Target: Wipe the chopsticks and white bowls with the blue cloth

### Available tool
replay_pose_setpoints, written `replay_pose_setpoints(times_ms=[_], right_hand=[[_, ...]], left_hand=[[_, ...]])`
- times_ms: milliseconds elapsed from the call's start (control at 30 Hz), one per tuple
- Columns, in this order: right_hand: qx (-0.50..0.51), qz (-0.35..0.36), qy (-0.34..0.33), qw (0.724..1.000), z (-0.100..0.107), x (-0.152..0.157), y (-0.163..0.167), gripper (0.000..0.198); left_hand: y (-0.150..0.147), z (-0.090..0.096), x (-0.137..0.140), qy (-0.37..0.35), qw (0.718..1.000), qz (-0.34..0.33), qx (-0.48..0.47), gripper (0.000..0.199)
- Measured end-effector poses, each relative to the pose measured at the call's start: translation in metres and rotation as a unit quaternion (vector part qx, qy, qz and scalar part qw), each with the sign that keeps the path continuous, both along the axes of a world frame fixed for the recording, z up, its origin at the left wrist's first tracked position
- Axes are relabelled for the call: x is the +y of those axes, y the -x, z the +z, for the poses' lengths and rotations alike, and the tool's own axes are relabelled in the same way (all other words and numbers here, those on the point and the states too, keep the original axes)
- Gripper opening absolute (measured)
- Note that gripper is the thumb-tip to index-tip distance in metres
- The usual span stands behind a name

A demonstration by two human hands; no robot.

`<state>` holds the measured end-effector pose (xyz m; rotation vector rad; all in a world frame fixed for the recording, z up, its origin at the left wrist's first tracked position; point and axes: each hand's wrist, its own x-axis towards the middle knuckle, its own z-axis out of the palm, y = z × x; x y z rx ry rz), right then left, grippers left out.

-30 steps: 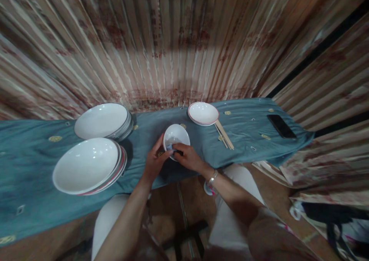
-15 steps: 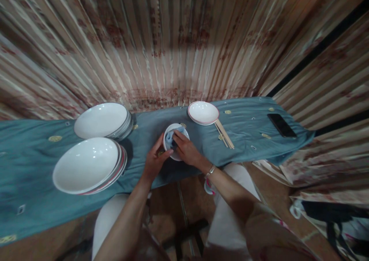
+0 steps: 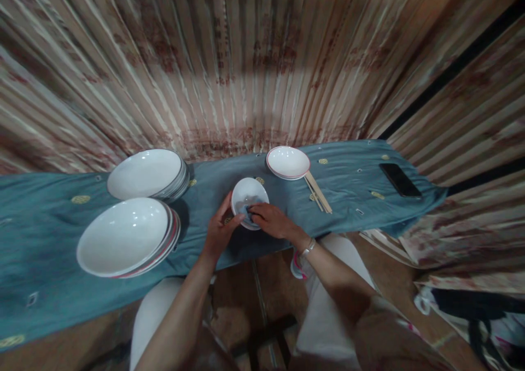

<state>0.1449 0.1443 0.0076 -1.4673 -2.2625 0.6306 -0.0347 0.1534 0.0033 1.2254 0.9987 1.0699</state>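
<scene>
A small white bowl [image 3: 248, 189] stands on the blue-green cloth in front of me. My left hand [image 3: 221, 226] grips its left side, thumb over the near rim and fingers around the outside. Inside the bowl, my right hand [image 3: 270, 219] presses a light-blue cloth [image 3: 246, 211] against the near part of the inner wall. The fingers are bent around the cloth and partly cover it.
At left are a stack of white plates [image 3: 143, 171] and a stack of large white bowls [image 3: 123, 237]. Small red-rimmed dishes [image 3: 288, 162] sit behind to the right, beside wooden chopsticks [image 3: 318, 192]. A black phone [image 3: 400, 180] lies at the right end of the covered table [image 3: 348, 180].
My right hand has moved the cloth from the far part of the bowl's inside down toward the near side. My left hand keeps its hold on the bowl.
</scene>
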Motion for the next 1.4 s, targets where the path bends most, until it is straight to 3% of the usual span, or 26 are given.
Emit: replay_pose_setpoints(times_ms=[233, 400, 500, 600, 700, 767, 867, 967, 1167, 1400], right_hand=[[0.177, 0.042, 0.083, 0.980, 0.009, -0.007, -0.002, 0.020], [0.080, 0.023, -0.004, 0.997, 0.002, -0.017, 0.005, 0.036], [0.022, 0.032, -0.078, 0.996, 0.000, -0.020, 0.009, 0.026], [-0.013, 0.049, -0.106, 0.993, 0.005, -0.020, 0.007, 0.013], [-0.037, 0.037, -0.115, 0.992, 0.014, -0.018, 0.002, 0.008], [-0.039, 0.025, -0.120, 0.992, 0.016, -0.016, -0.002, 0.009], [-0.039, 0.011, -0.128, 0.991, 0.017, -0.014, -0.006, 0.011], [-0.053, 0.009, -0.129, 0.990, 0.016, -0.012, -0.007, 0.012], [-0.071, 0.007, -0.118, 0.990, 0.019, -0.010, -0.011, 0.018], [-0.032, -0.037, -0.062, 0.997, 0.020, -0.003, -0.024, 0.032]], left_hand=[[0.001, -0.002, -0.001, 0.000, 1.000, 0.005, -0.001, 0.083], [0.000, -0.006, 0.000, -0.009, 1.000, 0.017, -0.001, 0.083], [-0.001, -0.013, 0.000, 0.008, 1.000, 0.024, -0.006, 0.095], [0.002, -0.020, 0.000, 0.019, 0.999, 0.042, -0.007, 0.106], [0.008, -0.018, -0.003, -0.062, 0.993, 0.077, 0.072, 0.094], [0.012, -0.011, -0.008, -0.165, 0.967, 0.095, 0.170, 0.084], [0.012, -0.001, -0.015, -0.311, 0.900, 0.073, 0.296, 0.062], [0.007, 0.003, -0.020, -0.388, 0.843, 0.051, 0.368, 0.041], [0.002, 0.004, -0.019, -0.453, 0.763, 0.084, 0.453, 0.031], [-0.001, 0.021, -0.012, -0.449, 0.734, 0.055, 0.508, 0.018]])
